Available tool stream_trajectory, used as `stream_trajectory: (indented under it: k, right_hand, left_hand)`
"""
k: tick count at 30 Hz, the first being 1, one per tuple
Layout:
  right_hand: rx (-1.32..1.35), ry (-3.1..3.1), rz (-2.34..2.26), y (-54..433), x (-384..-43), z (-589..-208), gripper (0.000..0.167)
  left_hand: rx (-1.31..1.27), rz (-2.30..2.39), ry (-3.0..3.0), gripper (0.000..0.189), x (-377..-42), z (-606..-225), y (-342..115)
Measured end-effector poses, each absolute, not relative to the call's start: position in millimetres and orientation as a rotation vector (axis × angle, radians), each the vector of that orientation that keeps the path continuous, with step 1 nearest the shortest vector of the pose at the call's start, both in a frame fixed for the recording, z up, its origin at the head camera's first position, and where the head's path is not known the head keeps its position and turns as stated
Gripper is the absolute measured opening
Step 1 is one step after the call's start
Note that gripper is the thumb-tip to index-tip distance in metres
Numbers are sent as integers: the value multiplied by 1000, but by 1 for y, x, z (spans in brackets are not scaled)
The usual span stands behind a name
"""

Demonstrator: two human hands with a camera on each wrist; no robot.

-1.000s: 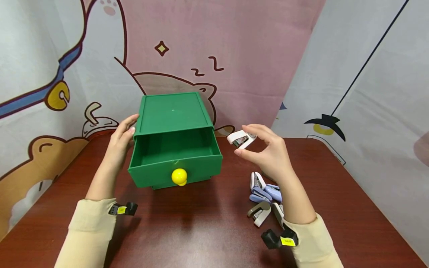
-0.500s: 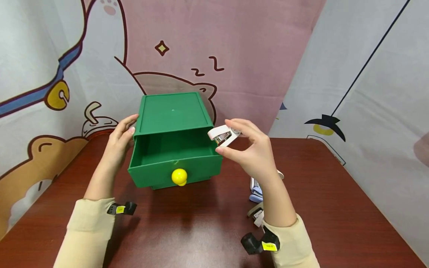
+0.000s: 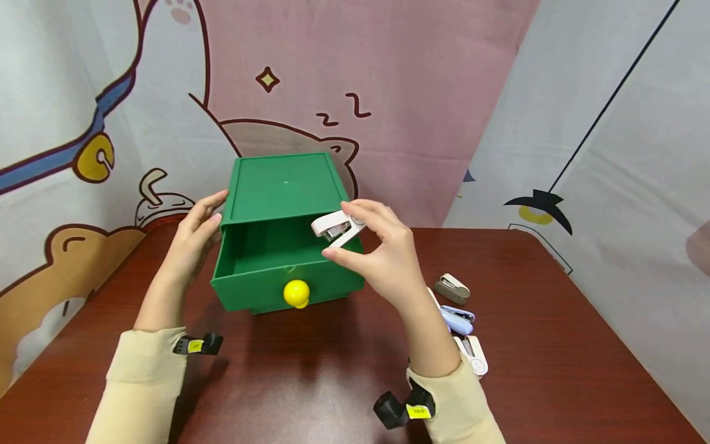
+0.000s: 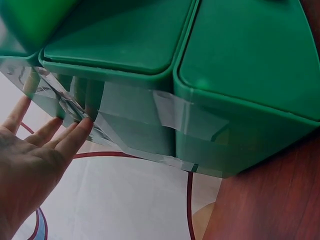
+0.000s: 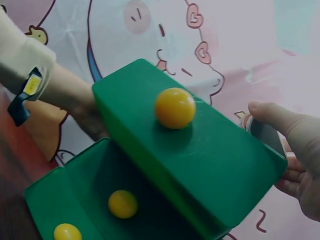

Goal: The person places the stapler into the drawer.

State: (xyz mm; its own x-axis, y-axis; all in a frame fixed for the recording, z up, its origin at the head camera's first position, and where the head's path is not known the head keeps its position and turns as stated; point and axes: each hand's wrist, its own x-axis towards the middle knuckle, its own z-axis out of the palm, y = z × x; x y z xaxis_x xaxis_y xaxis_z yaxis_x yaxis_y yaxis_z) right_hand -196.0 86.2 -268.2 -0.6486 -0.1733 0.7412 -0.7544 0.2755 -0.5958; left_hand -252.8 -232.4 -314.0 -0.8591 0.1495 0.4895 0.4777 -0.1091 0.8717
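A green plastic drawer cabinet [image 3: 285, 185] stands on the table, its top drawer [image 3: 327, 280] pulled out, with a yellow round knob [image 3: 296, 293]. My left hand [image 3: 191, 246] rests against the cabinet's left side; the left wrist view has its fingers [image 4: 75, 140] extended along that taped wall. Between thumb and fingers, my right hand [image 3: 385, 256] pinches a small white stapler [image 3: 333, 219] over the right part of the drawer opening. In the right wrist view the stapler [image 5: 266, 136] shows beyond the drawer's edge, partly hidden by the drawer and thumb.
Right of the cabinet lie more staplers: a grey-brown one [image 3: 452, 290], a purple one [image 3: 457, 319] and a white one [image 3: 476, 357], with others partly behind my right forearm. Lower drawers with yellow knobs [image 5: 122, 204] are closed. A cartoon cloth [image 3: 410, 111] hangs behind the table.
My right hand has carried the white stapler leftward, from right of the cabinet to over the open drawer. My left hand and the cabinet stay nearly still.
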Motion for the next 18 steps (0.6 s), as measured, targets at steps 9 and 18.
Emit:
stream_trajectory:
  k: [9, 18]
  right_hand:
    - [799, -2132, 1362, 79, -200, -276, 57]
    - [756, -2280, 1426, 80, -200, -276, 46]
  left_hand:
    - [-706, -2083, -1910, 44, -253, -315, -232]
    - [-691, -2095, -1889, 43, -252, -314, -231]
